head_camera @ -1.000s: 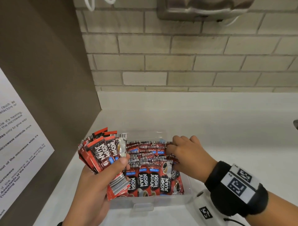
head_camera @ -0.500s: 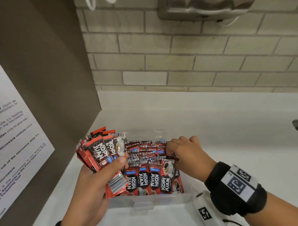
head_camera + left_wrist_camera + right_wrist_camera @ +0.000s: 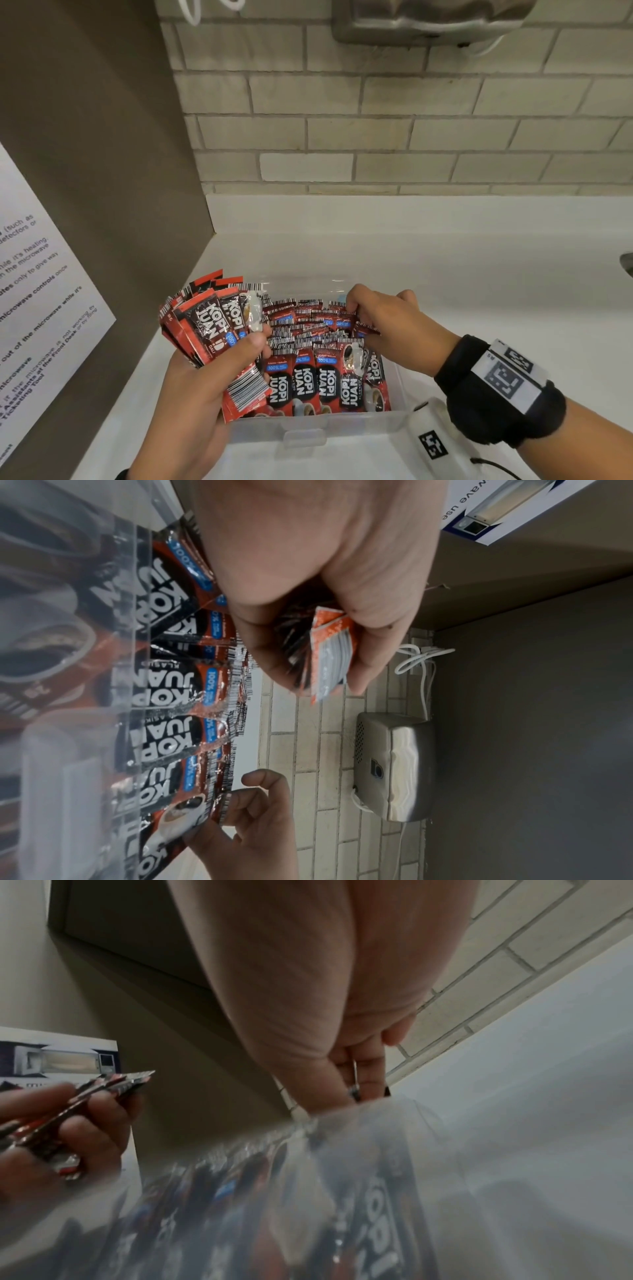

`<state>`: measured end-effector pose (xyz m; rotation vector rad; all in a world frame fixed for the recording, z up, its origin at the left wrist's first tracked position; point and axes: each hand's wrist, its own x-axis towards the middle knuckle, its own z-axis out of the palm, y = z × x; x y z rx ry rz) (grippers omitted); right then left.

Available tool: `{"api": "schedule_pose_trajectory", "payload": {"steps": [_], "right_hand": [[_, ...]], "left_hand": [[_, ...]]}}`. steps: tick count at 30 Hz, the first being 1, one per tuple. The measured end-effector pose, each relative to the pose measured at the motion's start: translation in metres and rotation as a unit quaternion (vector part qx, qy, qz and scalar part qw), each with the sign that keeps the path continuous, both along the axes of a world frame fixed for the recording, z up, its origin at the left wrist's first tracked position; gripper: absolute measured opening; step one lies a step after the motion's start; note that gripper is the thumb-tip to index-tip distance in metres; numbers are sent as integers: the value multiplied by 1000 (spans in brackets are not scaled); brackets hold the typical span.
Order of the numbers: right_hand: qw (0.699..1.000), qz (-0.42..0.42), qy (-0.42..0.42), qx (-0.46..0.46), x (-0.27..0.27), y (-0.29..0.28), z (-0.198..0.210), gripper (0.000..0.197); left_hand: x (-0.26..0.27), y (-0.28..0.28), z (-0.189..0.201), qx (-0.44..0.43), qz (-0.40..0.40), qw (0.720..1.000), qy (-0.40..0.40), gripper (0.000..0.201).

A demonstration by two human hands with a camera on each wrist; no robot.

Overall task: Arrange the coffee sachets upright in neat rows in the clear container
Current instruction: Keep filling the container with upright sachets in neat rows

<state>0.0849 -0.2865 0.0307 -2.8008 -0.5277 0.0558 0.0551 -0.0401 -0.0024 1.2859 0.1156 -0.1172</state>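
A clear container (image 3: 308, 435) sits on the white counter and holds several red-and-black coffee sachets (image 3: 305, 377) standing upright in rows. My left hand (image 3: 239, 349) hovers over its left edge and grips a fanned bundle of sachets (image 3: 209, 325), thumb on top. In the left wrist view, that bundle (image 3: 332, 653) sits clamped in my left hand (image 3: 318, 656). My right hand (image 3: 359, 322) reaches into the back right of the container, fingers curled over the sachet tops. The right wrist view shows my right hand (image 3: 356, 1080) pinching the thin edge of one sachet.
A brown side panel (image 3: 102, 171) with a printed notice (image 3: 34, 308) stands close on the left. A brick wall (image 3: 411, 137) runs behind, with a metal wall unit (image 3: 428, 20) overhead. White counter (image 3: 479, 274) stretches right, where a metal edge (image 3: 627, 265) shows.
My right hand's fingers have crept slightly back and left along the sachet tops. The left hand and its bundle have barely shifted.
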Motion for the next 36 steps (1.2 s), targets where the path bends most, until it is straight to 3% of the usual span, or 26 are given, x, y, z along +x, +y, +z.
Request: {"api": "schedule_pose_trajectory", "payload": {"steps": [1, 2, 3, 5, 7, 10, 14, 16, 19, 22, 32, 36], "right_hand": [[1000, 3, 9, 12, 0, 0, 1, 33], [1000, 8, 11, 15, 1, 0, 2, 35], [1000, 13, 7, 9, 1, 0, 1, 36], [1000, 21, 0, 6, 2, 0, 1, 38], [999, 23, 17, 46, 3, 0, 1, 37], [992, 13, 34, 117, 6, 1, 1, 30], [993, 17, -5, 118, 7, -3, 0, 24], [993, -2, -26, 118, 7, -10, 2, 21], [997, -33, -43, 53, 8, -20, 6, 22], [999, -32, 7, -44, 7, -20, 7, 24], [987, 2, 37, -157, 1, -1, 9, 26], [990, 0, 11, -138, 0, -2, 14, 22]], "left_hand": [[2, -6, 9, -42, 9, 999, -10, 73], [0, -12, 16, -12, -15, 1000, 23, 75], [2, -11, 15, -18, -42, 999, 14, 84], [1, -17, 17, -38, -9, 999, -7, 78], [-2, -11, 14, -14, -39, 999, -33, 92], [-12, -16, 28, -86, 3, 994, -60, 78], [-18, -18, 28, -101, 5, 991, -83, 89], [-16, -18, 29, -89, 8, 993, -72, 84], [-17, -16, 30, -94, 8, 993, -76, 82], [-17, -16, 28, -87, 7, 993, -74, 83], [-16, -18, 31, -78, 4, 994, -74, 105], [-15, -16, 32, -77, 10, 994, -75, 105]]}}
